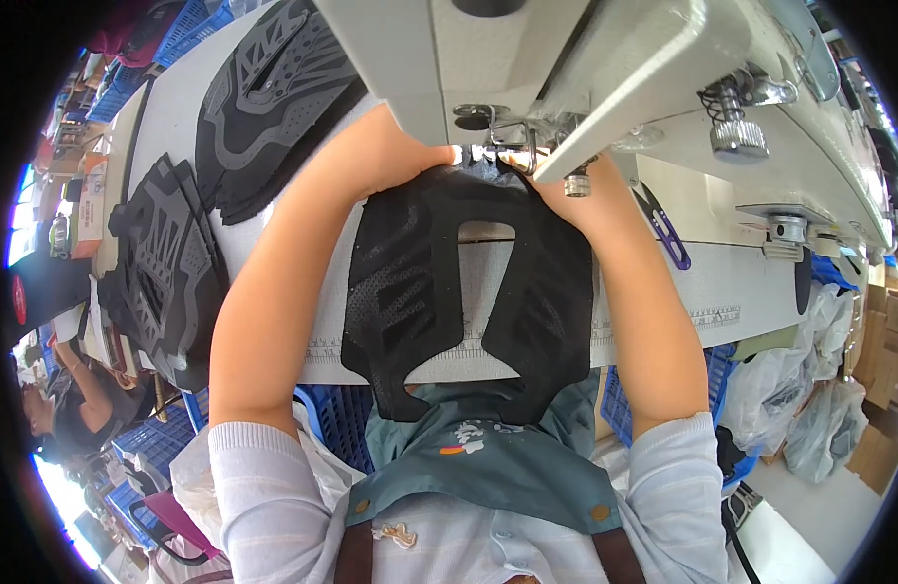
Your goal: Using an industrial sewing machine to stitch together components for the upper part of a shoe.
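A black textured shoe upper (400,282) with a cut-out in its middle lies on the table of a white sewing machine (390,49), its lower end hanging over the front edge. My left hand (400,151) is closed on the upper's far left edge beside the needle area, its fingers partly behind the machine head. On the other side, my right hand (570,190) grips the far right edge close to the presser foot, and the machine arm covers part of it. A small light glows between the hands, over the spot where the upper meets the needle.
Stacks of grey-and-black shoe uppers (274,97) lie at the left, with more uppers (166,273) nearer. Purple-handled thread snips (668,229) lie right of my right hand. A printed ruler (716,315) runs along the table front. Blue crates, plastic bags and another person are around.
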`<state>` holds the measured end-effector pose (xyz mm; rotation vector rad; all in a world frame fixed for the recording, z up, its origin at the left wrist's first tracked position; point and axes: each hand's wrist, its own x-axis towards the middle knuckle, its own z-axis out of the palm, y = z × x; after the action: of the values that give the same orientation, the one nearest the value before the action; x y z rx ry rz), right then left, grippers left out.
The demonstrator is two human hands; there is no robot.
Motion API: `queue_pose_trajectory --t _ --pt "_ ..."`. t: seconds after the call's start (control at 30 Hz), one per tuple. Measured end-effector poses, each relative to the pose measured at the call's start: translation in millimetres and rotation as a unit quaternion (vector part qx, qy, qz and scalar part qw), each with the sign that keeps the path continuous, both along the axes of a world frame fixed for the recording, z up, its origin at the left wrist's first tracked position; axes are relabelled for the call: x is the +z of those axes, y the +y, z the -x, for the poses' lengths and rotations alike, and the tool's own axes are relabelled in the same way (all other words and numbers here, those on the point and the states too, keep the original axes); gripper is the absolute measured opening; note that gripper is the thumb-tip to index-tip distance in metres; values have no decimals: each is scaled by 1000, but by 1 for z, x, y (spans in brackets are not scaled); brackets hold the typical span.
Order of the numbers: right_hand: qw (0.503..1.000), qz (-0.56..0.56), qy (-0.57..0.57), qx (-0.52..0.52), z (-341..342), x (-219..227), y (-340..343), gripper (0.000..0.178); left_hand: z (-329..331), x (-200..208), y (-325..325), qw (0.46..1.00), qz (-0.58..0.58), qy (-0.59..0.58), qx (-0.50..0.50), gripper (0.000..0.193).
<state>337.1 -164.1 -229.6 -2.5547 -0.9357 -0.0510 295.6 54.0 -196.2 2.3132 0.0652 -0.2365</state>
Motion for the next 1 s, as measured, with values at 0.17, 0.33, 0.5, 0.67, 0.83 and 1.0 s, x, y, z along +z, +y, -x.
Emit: queue_pose_trajectory --t 0.17,0.33,0.5,0.67,0.83,1.0 --pt "996 13 85 -29 -4 -1 3 11 1 6 -3 1000 -8 12 7 35" --pt "998 43 33 9 -7 -7 4 13 2 9 -2 999 -31 12 4 35" --pt "997 53 52 -10 -7 -9 5 23 2 -1 1 998 -36 -46 -10 32" --pt "997 61 -49 22 -10 -19 4 22 2 -1 1 996 -41 -79 -14 31" --pt "999 7 37 -23 -4 -3 3 25 2 2 0 993 -75 -83 -30 29" --pt "995 86 9 -48 3 13 4 14 4 3 -4 986 -96 -136 -30 29"
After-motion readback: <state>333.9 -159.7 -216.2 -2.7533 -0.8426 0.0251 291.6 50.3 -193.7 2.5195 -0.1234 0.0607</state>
